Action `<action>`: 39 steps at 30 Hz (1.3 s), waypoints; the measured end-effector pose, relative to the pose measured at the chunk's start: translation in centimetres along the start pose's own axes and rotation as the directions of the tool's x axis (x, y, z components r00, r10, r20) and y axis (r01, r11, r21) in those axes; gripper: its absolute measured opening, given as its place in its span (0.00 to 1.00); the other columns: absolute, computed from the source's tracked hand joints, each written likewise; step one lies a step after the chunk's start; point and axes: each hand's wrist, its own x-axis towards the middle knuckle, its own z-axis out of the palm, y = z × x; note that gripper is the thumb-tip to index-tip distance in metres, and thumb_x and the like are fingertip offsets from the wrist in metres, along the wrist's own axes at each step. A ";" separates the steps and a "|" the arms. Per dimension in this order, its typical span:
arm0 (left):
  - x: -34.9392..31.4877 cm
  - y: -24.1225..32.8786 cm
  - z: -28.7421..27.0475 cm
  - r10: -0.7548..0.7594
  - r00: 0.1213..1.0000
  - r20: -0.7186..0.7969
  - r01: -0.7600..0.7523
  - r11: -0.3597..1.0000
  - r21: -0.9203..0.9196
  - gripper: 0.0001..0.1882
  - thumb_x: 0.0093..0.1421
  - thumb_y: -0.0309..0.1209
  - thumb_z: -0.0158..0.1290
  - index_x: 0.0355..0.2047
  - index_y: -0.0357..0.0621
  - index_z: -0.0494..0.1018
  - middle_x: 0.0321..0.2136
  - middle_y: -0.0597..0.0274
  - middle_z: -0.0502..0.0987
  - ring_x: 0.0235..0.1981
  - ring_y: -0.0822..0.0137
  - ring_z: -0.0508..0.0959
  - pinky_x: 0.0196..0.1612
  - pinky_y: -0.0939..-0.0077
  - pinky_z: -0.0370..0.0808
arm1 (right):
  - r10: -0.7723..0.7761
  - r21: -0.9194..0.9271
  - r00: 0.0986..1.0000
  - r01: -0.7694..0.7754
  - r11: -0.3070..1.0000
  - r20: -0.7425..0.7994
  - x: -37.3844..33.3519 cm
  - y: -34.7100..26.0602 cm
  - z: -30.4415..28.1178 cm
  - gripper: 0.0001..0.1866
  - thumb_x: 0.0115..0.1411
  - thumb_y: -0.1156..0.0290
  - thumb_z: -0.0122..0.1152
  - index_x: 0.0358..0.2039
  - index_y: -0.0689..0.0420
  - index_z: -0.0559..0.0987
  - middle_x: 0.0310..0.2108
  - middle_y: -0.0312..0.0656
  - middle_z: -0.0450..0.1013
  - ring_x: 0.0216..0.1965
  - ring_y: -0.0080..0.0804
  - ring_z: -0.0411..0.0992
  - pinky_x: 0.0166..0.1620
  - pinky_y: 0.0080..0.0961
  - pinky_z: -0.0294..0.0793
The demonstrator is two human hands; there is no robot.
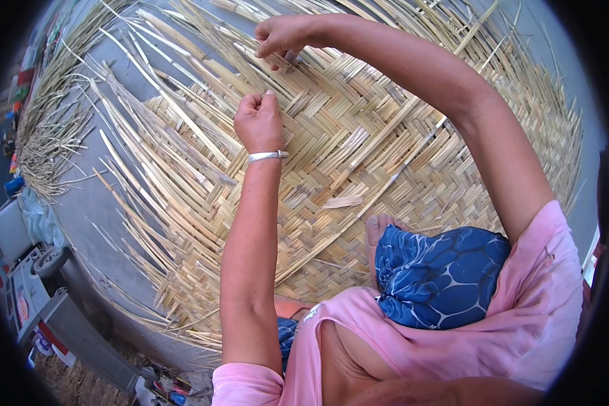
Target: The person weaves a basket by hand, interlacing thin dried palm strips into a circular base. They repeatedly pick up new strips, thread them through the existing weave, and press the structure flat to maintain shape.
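Note:
A large woven mat (pixel 358 145) of pale split-reed strips spreads under me, its left and far edges ending in long loose strips. My left hand (pixel 258 122), with a silver bangle at the wrist, is closed in a fist over the mat, thumb up. A loose reed strip (pixel 230 78) runs from the far left into its fingers. Just beyond, my right hand (pixel 281 40) reaches round from the right, its fingers bent down and closed at the base of the loose strips. Whatever its fingertips pinch is hidden. A short broken piece of reed (pixel 343 201) lies on the weave.
My bare foot (pixel 380 227) and a knee in blue patterned cloth (pixel 443 274) rest on the mat. A heap of thin reeds (pixel 54 135) lies along the left of the grey floor (pixel 108 223). Lower left stands a grey wheeled object (pixel 68 325) beside clutter.

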 end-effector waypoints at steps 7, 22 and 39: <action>-0.4 0.7 0.0 -0.014 1.000 -0.014 0.014 0.999 -0.045 0.12 0.52 0.30 0.53 0.16 0.38 0.66 0.11 0.67 0.66 0.13 0.78 0.62 0.17 0.79 0.62 | -0.005 -0.355 0.999 -0.011 0.935 -0.043 1.4 -0.4 1.4 0.16 0.52 0.64 0.61 0.34 0.64 0.72 0.26 0.48 0.73 0.21 0.33 0.75 0.26 0.30 0.75; 1.0 -0.7 0.8 -0.074 0.990 0.123 0.079 0.996 -0.038 0.09 0.55 0.32 0.54 0.23 0.40 0.70 0.14 0.67 0.68 0.09 0.77 0.66 0.11 0.83 0.62 | -0.043 0.123 0.999 0.043 0.991 -0.002 -0.6 1.5 0.8 0.18 0.49 0.60 0.64 0.37 0.57 0.75 0.29 0.36 0.72 0.30 0.23 0.68 0.34 0.22 0.66; 2.0 -0.6 -0.4 -0.128 0.912 0.390 0.080 0.987 0.137 0.09 0.55 0.27 0.52 0.37 0.38 0.71 0.24 0.66 0.73 0.18 0.77 0.72 0.21 0.84 0.69 | 0.065 0.281 0.790 0.139 0.950 -0.609 -8.5 7.2 -0.2 0.06 0.52 0.77 0.56 0.32 0.59 0.76 0.22 0.35 0.72 0.21 0.19 0.71 0.24 0.15 0.71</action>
